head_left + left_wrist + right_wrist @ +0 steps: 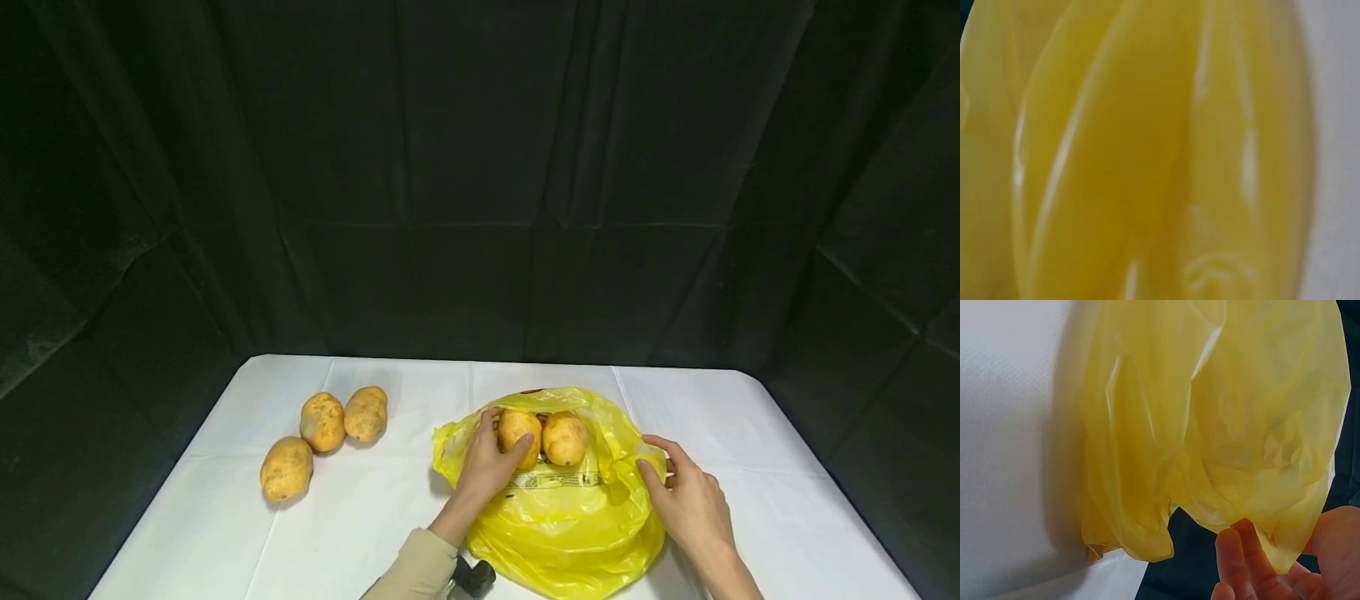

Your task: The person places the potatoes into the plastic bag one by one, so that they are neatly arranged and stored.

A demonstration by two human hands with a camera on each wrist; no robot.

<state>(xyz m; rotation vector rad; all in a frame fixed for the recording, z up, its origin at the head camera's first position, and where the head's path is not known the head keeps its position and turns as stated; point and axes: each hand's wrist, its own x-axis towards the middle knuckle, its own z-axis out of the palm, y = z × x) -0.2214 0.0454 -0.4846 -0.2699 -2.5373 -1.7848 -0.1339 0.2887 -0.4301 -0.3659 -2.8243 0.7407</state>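
Note:
A thin yellow plastic bag (562, 533) lies spread on the table, its mouth wide and two potatoes inside. My left hand (486, 462) reaches into the mouth and grips the left potato (517, 433) between thumb and fingers. Right beside that one sits the other potato (566, 439). At the bag's right edge my right hand (692, 500) pinches the plastic between thumb and fingers. In the right wrist view the fingers (1235, 556) hold a corner of the bag (1222, 425). Yellow plastic (1147, 125) fills most of the left wrist view, hiding the left hand there.
On the left of the white table (195, 533) three more potatoes lie close together: one nearer (287, 469), one behind it (323, 422) and one to its right (366, 414). A black curtain (480, 183) surrounds the table at the back and sides.

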